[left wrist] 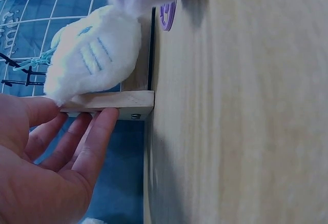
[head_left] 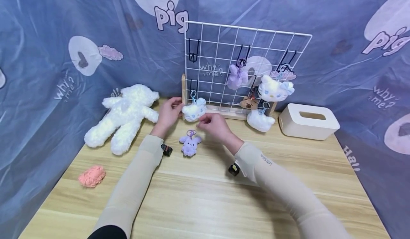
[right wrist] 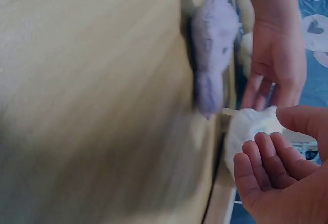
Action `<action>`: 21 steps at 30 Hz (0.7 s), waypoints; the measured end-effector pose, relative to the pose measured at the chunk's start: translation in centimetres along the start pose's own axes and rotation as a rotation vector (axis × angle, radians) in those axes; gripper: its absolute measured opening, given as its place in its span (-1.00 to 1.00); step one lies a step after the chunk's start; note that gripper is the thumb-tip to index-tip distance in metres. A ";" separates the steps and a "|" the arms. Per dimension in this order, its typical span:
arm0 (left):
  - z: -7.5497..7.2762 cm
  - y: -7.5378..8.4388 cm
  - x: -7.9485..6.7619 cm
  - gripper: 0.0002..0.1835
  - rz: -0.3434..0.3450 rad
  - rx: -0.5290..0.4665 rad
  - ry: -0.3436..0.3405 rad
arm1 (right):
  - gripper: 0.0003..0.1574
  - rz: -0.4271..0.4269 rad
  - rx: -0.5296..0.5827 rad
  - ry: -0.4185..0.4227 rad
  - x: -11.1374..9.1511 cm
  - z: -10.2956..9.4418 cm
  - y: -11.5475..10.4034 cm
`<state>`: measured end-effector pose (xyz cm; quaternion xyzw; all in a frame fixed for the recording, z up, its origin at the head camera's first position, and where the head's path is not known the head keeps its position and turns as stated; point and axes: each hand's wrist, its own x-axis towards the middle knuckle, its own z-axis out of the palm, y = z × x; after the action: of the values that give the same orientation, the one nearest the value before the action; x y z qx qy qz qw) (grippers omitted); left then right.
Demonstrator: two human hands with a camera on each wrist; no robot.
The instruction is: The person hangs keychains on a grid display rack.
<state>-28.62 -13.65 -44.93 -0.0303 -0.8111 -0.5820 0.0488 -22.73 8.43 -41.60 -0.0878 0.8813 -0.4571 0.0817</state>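
Note:
A white plush cat-head keychain (head_left: 194,110) hangs by a light-blue clasp from a lower-left hook on the white wire grid rack (head_left: 221,62). My left hand (head_left: 169,113) is at the rack's left wooden end; in the left wrist view its fingertips touch the wooden foot (left wrist: 115,100), the thumb tip beside the plush's edge. My right hand (head_left: 216,126) is at the plush's right side. In the right wrist view its fingers are loosely bent, thumb apart, in front of the white plush (right wrist: 241,131). On the table, a purple bunny keychain (head_left: 189,146) lies between my arms.
Other keychains hang on the grid: a purple bunny (head_left: 237,78), a white cat head (head_left: 274,89), a brown plush (head_left: 248,103) and a white plush (head_left: 260,120). A white teddy bear (head_left: 128,107) lies left, a pink fuzzy bundle (head_left: 92,176) nearer, a tissue box (head_left: 307,121) right.

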 end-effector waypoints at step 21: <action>-0.2 -0.2 0.2 -0.58 0.002 -0.022 -0.009 | -0.66 0.027 -0.079 -0.097 1.8 3.9 1.0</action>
<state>-28.80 -13.88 -45.08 -0.0340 -0.8049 -0.5907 0.0453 -23.64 5.44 -44.74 -0.1013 0.8947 -0.4161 0.1271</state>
